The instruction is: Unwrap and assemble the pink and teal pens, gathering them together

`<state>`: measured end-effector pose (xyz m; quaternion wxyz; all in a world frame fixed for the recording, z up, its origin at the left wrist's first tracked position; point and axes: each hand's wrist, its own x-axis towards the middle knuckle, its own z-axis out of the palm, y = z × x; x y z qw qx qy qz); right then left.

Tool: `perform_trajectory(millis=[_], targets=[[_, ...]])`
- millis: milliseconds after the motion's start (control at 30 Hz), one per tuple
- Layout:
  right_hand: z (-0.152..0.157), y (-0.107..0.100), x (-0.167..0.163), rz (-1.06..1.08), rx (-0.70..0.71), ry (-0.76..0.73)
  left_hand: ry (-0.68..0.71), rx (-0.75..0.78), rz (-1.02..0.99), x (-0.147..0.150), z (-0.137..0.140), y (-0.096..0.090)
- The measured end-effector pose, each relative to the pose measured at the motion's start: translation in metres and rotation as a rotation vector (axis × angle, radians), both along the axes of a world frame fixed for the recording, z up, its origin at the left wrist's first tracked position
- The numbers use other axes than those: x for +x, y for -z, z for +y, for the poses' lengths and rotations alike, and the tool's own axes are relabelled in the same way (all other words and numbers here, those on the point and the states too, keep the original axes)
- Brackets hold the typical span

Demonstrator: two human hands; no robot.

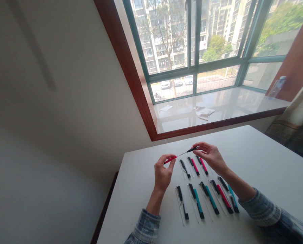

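Observation:
Pinched in my left hand [163, 173] is a red pen barrel [169, 160], tilted up to the right. My right hand [212, 157] grips a black pen part [191, 149] between thumb and fingers. A thin pale refill [182, 154] spans the gap between the two, its left end at the mouth of the red barrel. Both hands are raised above the white table [138, 169]. Below them lie pen parts in two rows: black pieces [183, 166], red barrels [195, 166], teal barrels [198, 203] and thin white refills [179, 206].
Beyond the table, a window sill [182, 118] holds a crumpled white cloth [204, 112] and a clear bottle [277, 88]. A curtain [291, 118] hangs at the right. The plain wall [65, 135] stands on the left.

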<state>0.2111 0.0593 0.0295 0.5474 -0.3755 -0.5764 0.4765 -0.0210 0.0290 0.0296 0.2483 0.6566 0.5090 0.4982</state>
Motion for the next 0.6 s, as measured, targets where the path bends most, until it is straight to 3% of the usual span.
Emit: perform_trajectory(millis=[600], targets=[[0.0011, 0.0032, -0.0036, -0.029, -0.024, -0.054, 0.028, 0.023, 0.009, 0.0016, 0.001, -0.0009]])
